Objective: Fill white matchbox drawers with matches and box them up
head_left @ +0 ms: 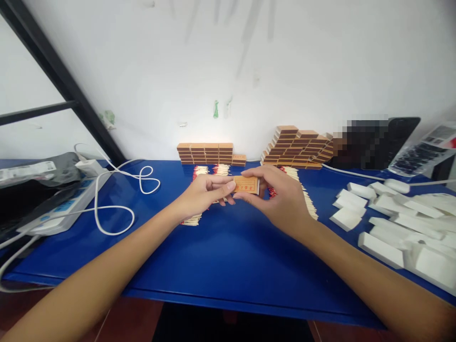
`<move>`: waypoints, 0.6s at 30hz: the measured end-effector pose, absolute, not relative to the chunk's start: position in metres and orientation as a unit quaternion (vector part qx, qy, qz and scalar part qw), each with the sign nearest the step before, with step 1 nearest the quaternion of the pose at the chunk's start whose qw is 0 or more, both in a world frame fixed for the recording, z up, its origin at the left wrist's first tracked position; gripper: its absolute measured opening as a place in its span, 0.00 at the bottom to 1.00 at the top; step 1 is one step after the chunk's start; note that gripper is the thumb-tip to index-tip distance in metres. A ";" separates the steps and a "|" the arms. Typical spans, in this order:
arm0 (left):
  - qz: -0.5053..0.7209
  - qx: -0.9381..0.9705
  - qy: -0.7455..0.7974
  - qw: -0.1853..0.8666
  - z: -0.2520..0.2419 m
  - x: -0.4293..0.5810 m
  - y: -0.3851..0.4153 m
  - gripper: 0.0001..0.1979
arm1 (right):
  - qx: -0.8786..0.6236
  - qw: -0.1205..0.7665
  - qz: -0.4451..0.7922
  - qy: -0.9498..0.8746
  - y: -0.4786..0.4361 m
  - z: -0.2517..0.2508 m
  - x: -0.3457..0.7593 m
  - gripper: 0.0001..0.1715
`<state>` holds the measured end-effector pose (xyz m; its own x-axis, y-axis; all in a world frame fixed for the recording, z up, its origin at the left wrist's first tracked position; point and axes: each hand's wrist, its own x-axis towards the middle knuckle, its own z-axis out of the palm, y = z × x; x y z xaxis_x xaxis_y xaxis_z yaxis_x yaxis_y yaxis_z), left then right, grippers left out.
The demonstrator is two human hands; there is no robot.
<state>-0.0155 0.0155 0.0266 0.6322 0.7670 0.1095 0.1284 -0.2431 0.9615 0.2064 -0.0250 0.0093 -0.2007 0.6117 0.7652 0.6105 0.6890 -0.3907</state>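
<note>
Matchbox (246,185) between the fingers looks light and crushable to me, so its short ends suit gripping. Left hand (199,195) and right hand (281,197) pinch it there.

We see a hand-packing workbench: stacked orange cardboard matchboxes (205,153) and loose red-tipped wooden matchsticks (309,200) on the blue table (221,259).

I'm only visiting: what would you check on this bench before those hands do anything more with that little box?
1. Grip on the matchbox by left hand and right hand: ok.
2. Whether the matchbox is fully shut: cannot tell, fingers cover its ends.
3. Supply of loose matches just behind the hands: ok.
4. Reach to the white trays on the right: ok, nothing between.
5. The white cable at left, apart from the hands: ok.
6. Bare patch of blue table below the hands: ok.
</note>
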 end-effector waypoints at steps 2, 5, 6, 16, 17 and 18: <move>0.291 0.740 0.313 0.520 0.028 -0.014 0.011 0.23 | -0.385 0.490 -0.012 -0.782 -0.024 0.008 0.207 0.15; 0.314 0.757 0.312 0.481 0.028 -0.009 0.002 0.21 | -0.348 0.489 -0.034 -0.799 -0.025 0.005 0.204 0.11; 0.317 0.762 0.324 0.463 0.027 -0.007 -0.001 0.21 | -0.340 0.487 -0.037 -0.804 -0.026 0.004 0.203 0.12; 0.354 0.768 0.373 0.383 0.019 0.002 -0.014 0.15 | -0.348 0.438 0.008 -0.829 -0.033 0.001 0.194 0.29; 0.355 0.766 0.378 0.380 0.018 0.002 -0.014 0.15 | -0.348 0.434 0.006 -0.831 -0.033 0.001 0.195 0.30; 0.357 0.763 0.386 0.375 0.018 0.002 -0.013 0.16 | -0.350 0.430 0.003 -0.832 -0.033 0.001 0.195 0.31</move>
<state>0.0018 -0.0128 0.0176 0.4468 0.8572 0.2559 0.3212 -0.4207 0.8485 0.1954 -0.0332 0.0008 -0.3843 0.5854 0.7138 0.5805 0.7545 -0.3062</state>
